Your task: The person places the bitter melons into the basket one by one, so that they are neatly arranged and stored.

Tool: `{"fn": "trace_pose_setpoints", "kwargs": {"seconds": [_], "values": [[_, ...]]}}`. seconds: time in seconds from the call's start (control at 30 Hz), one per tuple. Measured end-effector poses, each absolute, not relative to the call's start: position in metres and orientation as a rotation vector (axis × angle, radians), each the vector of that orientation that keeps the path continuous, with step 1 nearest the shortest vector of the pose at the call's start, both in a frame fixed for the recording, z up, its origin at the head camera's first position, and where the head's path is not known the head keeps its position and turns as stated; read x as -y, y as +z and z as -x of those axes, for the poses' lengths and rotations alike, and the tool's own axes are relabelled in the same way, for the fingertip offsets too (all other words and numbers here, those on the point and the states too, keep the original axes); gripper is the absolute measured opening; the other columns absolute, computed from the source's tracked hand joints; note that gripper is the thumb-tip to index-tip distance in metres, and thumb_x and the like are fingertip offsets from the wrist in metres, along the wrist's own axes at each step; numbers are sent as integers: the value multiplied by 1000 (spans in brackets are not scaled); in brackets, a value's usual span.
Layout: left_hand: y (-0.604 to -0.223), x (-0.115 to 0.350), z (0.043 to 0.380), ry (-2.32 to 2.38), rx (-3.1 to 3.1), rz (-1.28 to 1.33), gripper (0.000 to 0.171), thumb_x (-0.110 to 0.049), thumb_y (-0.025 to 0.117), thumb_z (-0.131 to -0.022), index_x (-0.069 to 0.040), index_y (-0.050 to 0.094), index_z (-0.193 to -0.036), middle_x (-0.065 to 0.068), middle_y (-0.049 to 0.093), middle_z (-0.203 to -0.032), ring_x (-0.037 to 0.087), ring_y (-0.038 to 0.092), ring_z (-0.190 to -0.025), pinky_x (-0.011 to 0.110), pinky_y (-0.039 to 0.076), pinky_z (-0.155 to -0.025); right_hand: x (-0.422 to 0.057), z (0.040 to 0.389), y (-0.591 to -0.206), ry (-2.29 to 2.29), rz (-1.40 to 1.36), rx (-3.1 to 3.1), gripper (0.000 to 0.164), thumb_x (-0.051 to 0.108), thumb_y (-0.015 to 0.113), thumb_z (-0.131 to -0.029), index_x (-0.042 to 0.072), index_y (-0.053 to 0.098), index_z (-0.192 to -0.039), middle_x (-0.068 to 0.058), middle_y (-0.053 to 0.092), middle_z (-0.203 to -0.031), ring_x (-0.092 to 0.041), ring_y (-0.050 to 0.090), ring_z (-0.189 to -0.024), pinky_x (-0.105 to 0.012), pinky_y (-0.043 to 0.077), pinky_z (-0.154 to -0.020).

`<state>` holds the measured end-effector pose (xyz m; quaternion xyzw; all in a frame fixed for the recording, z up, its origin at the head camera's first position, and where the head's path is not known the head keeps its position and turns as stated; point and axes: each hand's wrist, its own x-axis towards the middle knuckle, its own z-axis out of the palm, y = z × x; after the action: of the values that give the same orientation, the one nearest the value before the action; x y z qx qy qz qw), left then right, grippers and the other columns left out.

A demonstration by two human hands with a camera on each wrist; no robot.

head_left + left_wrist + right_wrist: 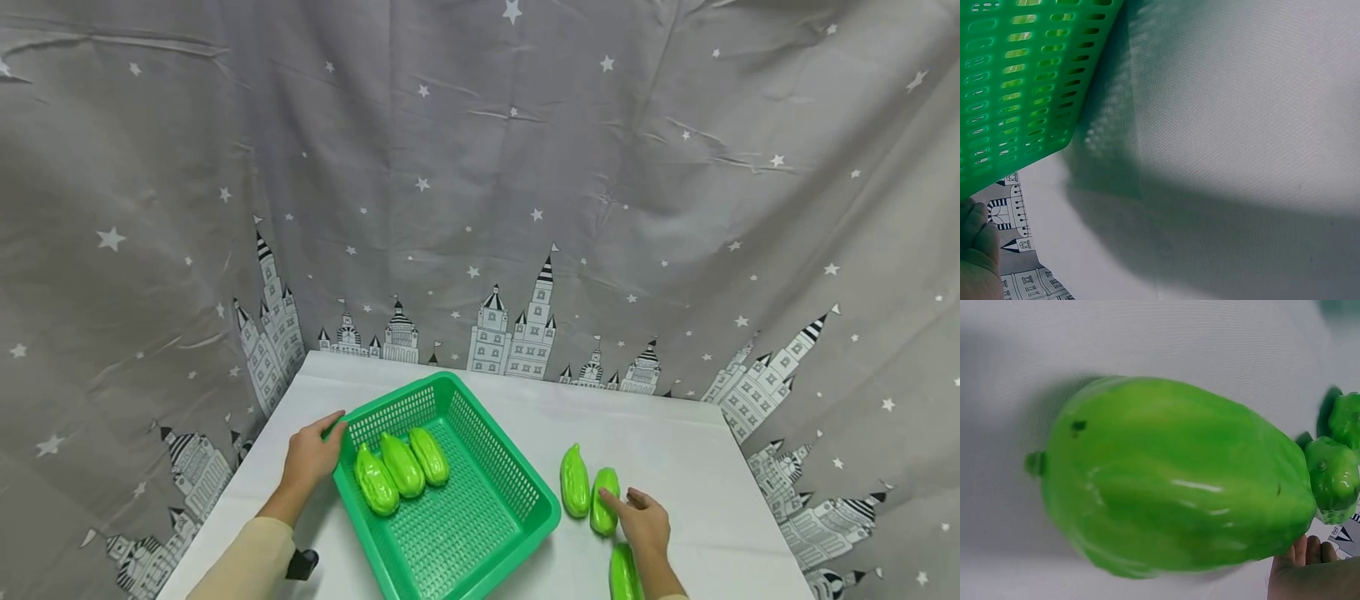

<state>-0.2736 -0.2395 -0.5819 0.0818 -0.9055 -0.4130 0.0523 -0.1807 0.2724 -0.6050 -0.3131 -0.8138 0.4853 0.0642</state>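
A green plastic basket (480, 546) with slotted sides holds three glossy light-green gourds, one of them the middle gourd (402, 465), grouped at its far left. My left hand (311, 454) grips the basket's left corner at the rim. In the left wrist view, its fingers (979, 231) show at the lower left edge, beside the basket wall (1029, 81). Over a loose gourd (604, 500) on the right, my right hand (647, 525) has its thumb at the gourd's side and its other fingers apart from it. Near the right wrist lies another gourd (1172, 481), large in that wrist's view.
One more gourd (575, 481) lies on the white tabletop (697, 475), between the basket and the right hand. A small black object (302, 564) shows by the left sleeve. A grey curtain (480, 167) printed with stars and castles hangs behind the table.
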Motion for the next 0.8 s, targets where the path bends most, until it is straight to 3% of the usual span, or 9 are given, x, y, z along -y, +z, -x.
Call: {"fn": "trace_pose_setpoints", "kwargs": {"seconds": [0.8], "values": [[-586, 240, 276, -1223, 2745, -235, 46, -30, 50, -107, -4, 55, -144, 23, 52, -144, 47, 45, -134, 62, 35, -110, -264, 186, -605, 1339, 995, 2620, 73, 42, 82, -83, -14, 61, -124, -32, 60, -128, -51, 52, -120, -60, 42, -104]]}}
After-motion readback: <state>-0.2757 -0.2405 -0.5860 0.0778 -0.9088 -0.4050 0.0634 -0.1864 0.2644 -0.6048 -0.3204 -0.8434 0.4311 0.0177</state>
